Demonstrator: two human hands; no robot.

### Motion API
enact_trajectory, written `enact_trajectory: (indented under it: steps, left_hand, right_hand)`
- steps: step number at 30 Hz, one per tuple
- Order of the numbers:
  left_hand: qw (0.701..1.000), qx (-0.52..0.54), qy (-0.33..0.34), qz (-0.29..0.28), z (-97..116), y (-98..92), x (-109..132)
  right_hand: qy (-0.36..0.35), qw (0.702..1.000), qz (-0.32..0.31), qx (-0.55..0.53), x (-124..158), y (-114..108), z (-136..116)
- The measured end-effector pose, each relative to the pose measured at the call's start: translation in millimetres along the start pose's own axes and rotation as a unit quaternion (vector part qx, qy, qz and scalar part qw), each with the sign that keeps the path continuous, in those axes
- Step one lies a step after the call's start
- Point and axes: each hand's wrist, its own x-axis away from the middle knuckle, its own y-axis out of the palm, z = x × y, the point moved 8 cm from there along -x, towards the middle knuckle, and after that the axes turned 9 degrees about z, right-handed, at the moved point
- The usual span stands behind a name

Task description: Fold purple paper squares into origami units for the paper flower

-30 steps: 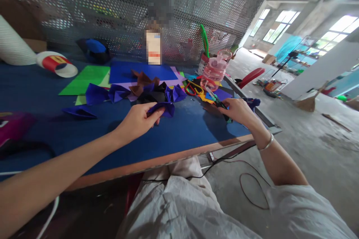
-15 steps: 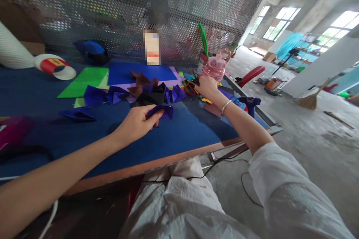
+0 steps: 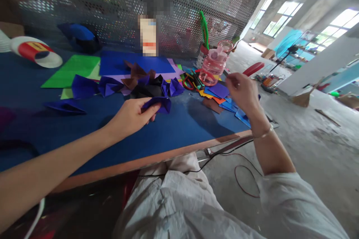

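My left hand (image 3: 137, 114) is closed on a folded purple paper piece (image 3: 165, 105), thumb on top, just above the table's front half. On the right, my right hand (image 3: 243, 91) hangs with curled fingers over the table's right side; what they hold, if anything, cannot be made out. Small coloured paper squares (image 3: 220, 90) lie beside and beneath it. Behind the left hand sit folded purple pieces (image 3: 85, 86), brown folded paper (image 3: 136, 73) and black folded paper (image 3: 147, 90). Another purple folded piece (image 3: 66, 107) lies apart at the left.
A pink bottle (image 3: 211, 68) stands at the back right, with scissors (image 3: 189, 81) beside it. Flat blue sheets (image 3: 131, 63) and green sheets (image 3: 74, 70) lie farther back. A white and red paper roll (image 3: 36, 51) lies at left. Perforated metal panel (image 3: 112, 11) closes the back.
My right hand has moved right and toward me, away from the scissors and pink bottle. My left hand still grips the purple paper piece. The view has shifted slightly.
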Motion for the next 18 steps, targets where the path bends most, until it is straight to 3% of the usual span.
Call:
enact_trajectory:
  steps: [3, 6, 11, 15, 18]
  left_hand:
    - [1.0, 0.009, -0.006, -0.002, 2, -0.4, 0]
    - [1.0, 0.016, -0.013, -0.001, 4, -1.5, 0]
    - [1.0, 0.015, -0.014, -0.002, 6, -1.4, 0]
    - [1.0, 0.012, -0.012, -0.003, 7, -1.0, 0]
    - [1.0, 0.009, -0.008, -0.004, 8, -1.4, 1]
  right_hand:
    - [0.069, 0.985, 0.154, -0.047, 23, -36, 59]
    - [0.147, 0.966, 0.209, -0.038, 48, -41, 113]
    - [0.217, 0.969, 0.103, -0.054, 70, -5, 154]
    - [0.234, 0.969, 0.014, -0.078, 71, 20, 156]
    - [0.248, 0.966, -0.017, -0.076, 66, 27, 156]
